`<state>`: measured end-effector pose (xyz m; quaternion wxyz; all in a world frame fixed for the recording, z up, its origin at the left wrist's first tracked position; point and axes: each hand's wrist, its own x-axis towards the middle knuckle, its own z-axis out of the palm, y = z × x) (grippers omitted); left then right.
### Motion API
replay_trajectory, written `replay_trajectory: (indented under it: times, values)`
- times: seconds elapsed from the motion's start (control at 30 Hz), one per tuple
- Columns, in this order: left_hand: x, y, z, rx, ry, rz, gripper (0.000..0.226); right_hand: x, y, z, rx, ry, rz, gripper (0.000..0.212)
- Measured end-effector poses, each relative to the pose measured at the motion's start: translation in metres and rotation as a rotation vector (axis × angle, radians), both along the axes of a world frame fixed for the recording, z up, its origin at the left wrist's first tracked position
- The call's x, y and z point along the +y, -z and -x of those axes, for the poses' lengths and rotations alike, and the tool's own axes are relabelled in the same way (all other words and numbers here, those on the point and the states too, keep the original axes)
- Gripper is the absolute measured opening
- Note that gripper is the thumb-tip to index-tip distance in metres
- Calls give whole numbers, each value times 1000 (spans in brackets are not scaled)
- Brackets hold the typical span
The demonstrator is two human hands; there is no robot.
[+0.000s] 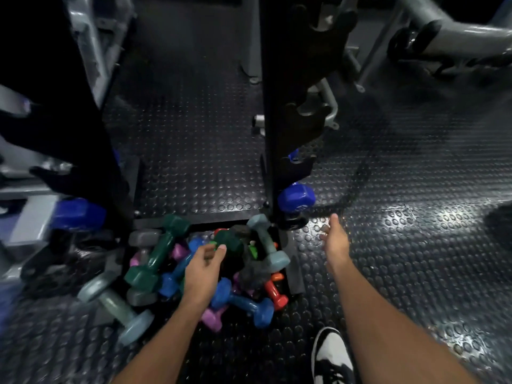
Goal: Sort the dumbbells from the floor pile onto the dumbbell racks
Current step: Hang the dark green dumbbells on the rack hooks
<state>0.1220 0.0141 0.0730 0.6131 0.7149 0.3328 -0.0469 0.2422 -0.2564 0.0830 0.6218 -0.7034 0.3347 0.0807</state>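
The dumbbell pile (210,270) lies on the studded floor (388,245) between two black racks (279,106) — left hand (203,268) above it, fingers loosely apart (holding nothing); right hand (335,239) open beside it.

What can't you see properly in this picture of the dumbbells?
- Head view: the left hand covers the pile's middle.
- The blue dumbbell on the left rack is blurred.
- The shoe is cut off by the bottom edge.
- The rack tops are too dark.
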Motion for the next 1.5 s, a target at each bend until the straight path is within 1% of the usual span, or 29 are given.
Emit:
replay_trajectory:
  times: [0.07, 0.1, 0.13, 0.2, 0.27, 0.33, 0.43, 0.5, 0.6, 0.63, 0.7, 0.77, 0.83, 0.93, 1.0, 1.07, 1.1, 1.13, 1.23, 1.27, 1.37, 1.5]
  values:
    - [18, 3, 13, 21, -27, -39, 29, 9, 11, 19, 55, -57, 45, 84]
    - [26, 3, 19, 30, -39, -49, 29, 17, 14, 26, 76, -89, 61, 85]
    - [33, 3, 25, 37, -50, -60, 30, 27, 14, 30, 84, -117, 70, 78]
    - [46, 3, 35, 58, -61, -86, 27, 47, 11, 36, 68, -189, 112, 58]
    - [54, 5, 45, 94, -75, -101, 28, 68, 10, 38, 48, -268, 170, 46]
    - [61, 10, 53, 128, -109, -103, 34, 91, 10, 38, 23, -344, 210, 45]
    - [65, 21, 64, 215, -136, -113, 47, 126, 14, 37, 35, -485, 266, 43]
    - [63, 28, 69, 281, -119, -103, 56, 146, 17, 36, 6, -585, 327, 45]
    - [58, 47, 71, 343, -73, -61, 79, 168, 26, 34, 2, -742, 363, 56]
    - [57, 53, 71, 346, -63, -41, 81, 173, 30, 32, 10, -794, 366, 61]
    - [54, 60, 70, 335, -53, 21, 74, 180, 41, 30, 24, -860, 390, 70]
    - [52, 65, 67, 315, -36, 89, 72, 183, 50, 29, 4, -893, 420, 68]
    - [50, 68, 63, 309, -7, 119, 78, 183, 58, 27, -7, -925, 443, 63]
    - [50, 72, 57, 310, 12, 135, 81, 180, 65, 23, -34, -942, 484, 71]
    - [52, 76, 53, 290, 12, 151, 92, 177, 69, 21, -42, -943, 507, 72]
    - [53, 86, 49, 274, 8, 152, 111, 174, 72, 19, -54, -941, 513, 70]
    - [53, 91, 47, 279, 7, 157, 114, 173, 73, 19, -70, -944, 512, 68]
    - [53, 93, 46, 293, 7, 158, 111, 172, 73, 19, -86, -954, 510, 66]
    - [54, 90, 42, 291, 4, 142, 82, 170, 72, 18, -113, -1005, 527, 55]
    - [54, 90, 42, 286, 7, 141, 78, 170, 72, 18, -126, -1018, 532, 53]
    - [56, 93, 42, 264, 21, 151, 74, 166, 68, 18, -134, -1043, 558, 50]
    - [54, 86, 40, 217, 29, 169, 72, 157, 60, 20, -143, -1012, 567, 45]
